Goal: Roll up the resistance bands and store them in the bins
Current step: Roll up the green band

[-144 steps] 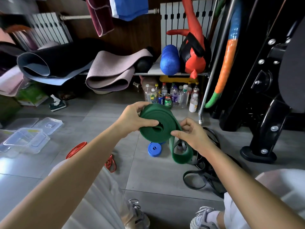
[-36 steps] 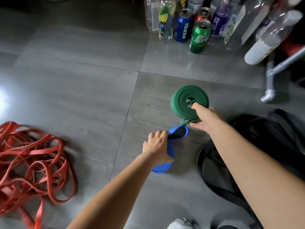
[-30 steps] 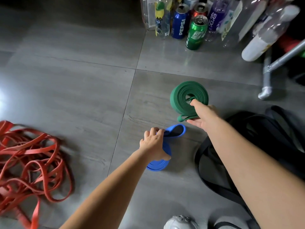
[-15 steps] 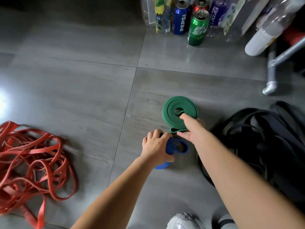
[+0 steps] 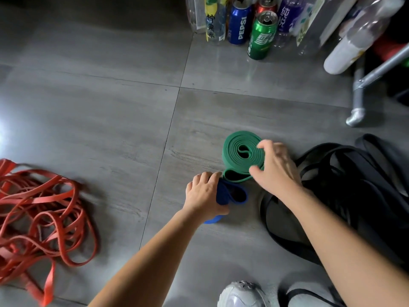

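Right hand (image 5: 274, 167) curls thumb and fingers over the right edge of the green roll (image 5: 241, 151), which lies flat on the grey floor (image 5: 110, 107). Just this side of the roll, left hand (image 5: 203, 193) grips the blue band (image 5: 234, 194). Black bands (image 5: 354, 185) lie right of the roll, red bands (image 5: 44, 207) far left, cans (image 5: 261, 36) beyond. No bin shows.

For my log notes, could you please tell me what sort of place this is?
Likely a home-gym or gym storage corner: a rolled green band, loose red bands and black bands lie on the tiled floor, with drink cans and a metal rack leg behind.
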Demonstrator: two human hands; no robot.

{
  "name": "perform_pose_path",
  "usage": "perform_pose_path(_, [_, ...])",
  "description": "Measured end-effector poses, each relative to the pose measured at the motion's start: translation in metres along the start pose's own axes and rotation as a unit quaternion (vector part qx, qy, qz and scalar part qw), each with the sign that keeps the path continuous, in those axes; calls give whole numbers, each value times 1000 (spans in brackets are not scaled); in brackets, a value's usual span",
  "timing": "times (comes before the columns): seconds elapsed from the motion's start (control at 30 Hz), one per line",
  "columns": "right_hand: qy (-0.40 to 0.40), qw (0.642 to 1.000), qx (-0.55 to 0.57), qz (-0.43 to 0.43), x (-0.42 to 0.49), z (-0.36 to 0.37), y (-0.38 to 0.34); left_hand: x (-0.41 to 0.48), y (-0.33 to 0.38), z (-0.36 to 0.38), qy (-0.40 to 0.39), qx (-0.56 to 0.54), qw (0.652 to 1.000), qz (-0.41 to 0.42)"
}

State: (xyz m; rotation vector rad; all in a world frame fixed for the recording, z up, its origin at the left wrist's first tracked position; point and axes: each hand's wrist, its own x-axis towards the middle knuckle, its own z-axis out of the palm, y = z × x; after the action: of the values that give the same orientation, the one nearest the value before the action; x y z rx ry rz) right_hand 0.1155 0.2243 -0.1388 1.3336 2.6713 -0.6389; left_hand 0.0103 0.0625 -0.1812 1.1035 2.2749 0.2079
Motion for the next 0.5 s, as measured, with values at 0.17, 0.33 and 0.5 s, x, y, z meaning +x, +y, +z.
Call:
perform_pose_path(0.17, [-125,985,-80,-87,-10,12,2,-25,0,8,62,34,997,20])
perform_pose_path(0.33, [-80,995,-42,-35,-6,13,-13,-30,-1,8,20,56,998,19])
perform_pose_path(0.5, [-71,996,-40,-29,-18,19,-14,-31,1,6,17,54,998,-7])
